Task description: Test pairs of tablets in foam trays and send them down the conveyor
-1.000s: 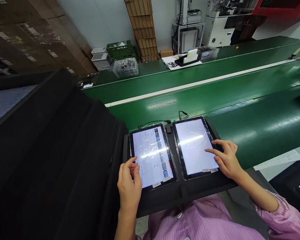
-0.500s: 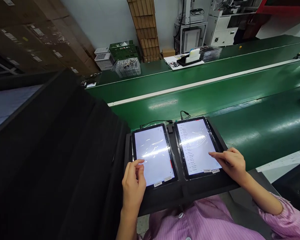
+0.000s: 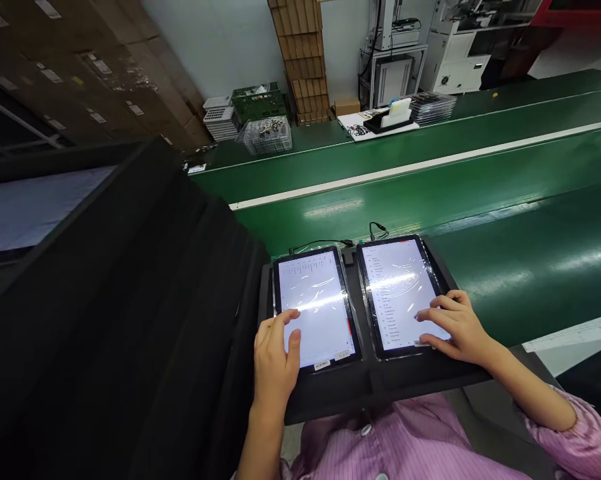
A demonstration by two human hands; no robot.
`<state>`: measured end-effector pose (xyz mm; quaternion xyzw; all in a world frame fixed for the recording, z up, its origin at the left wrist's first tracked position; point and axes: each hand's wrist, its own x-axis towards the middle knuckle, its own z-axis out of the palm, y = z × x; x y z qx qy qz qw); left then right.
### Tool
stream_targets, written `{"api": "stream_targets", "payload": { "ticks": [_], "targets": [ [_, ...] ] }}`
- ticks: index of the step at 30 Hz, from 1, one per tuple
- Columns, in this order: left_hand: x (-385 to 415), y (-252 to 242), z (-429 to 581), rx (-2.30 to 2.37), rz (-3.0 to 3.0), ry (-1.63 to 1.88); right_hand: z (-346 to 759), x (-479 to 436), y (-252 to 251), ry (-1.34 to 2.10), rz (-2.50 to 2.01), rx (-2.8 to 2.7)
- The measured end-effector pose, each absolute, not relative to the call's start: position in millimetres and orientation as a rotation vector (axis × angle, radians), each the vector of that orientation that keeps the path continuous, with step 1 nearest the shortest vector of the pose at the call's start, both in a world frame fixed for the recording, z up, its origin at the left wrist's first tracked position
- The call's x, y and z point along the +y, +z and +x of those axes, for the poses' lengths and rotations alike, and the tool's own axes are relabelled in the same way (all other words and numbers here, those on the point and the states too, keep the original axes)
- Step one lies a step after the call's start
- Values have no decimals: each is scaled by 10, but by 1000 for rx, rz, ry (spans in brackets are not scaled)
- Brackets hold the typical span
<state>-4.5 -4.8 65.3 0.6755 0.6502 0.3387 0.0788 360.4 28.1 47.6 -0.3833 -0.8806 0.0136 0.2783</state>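
Two lit tablets lie side by side in a black foam tray (image 3: 330, 397). The left tablet (image 3: 320, 293) shows sideways text near its top edge; the right tablet (image 3: 400, 287) shows a list down its left side. Clear film covers both, and label stickers sit along their lower edges. Over the left tablet's lower left part is my left hand (image 3: 277, 350), fingers apart, index finger at the screen. My right hand (image 3: 455, 328) spreads over the right tablet's lower right corner, fingertips at the glass. Whether the fingertips touch is hard to tell.
Black foam trays (image 3: 145, 313) are stacked high on the left. Thin cables (image 3: 375, 230) run behind the tablets. Beyond lies a green conveyor (image 3: 340, 203) with a pale rail, a clear plastic bin (image 3: 267, 135) and stacked clear trays (image 3: 433, 107). Papers (image 3: 570, 333) lie at right.
Text has appeared on the left tablet's screen. My right hand has gone from a pointing index finger to spread fingers. My left thumb and index finger have opened apart. The view has shifted slightly.
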Motion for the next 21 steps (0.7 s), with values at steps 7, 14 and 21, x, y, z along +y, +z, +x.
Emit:
{"api": "stream_targets", "payload": {
  "ticks": [7,14,21],
  "targets": [
    [-54,687,16,1592,2278,422,3573,368,513,-41,-1312,-2329],
    [-90,682,4,1545,2477,712,3657,299,440,21,-1170,-2337],
    [-50,528,-96,2139,1900,783,3593,247,582,49,-820,-2515]
  ]
}}
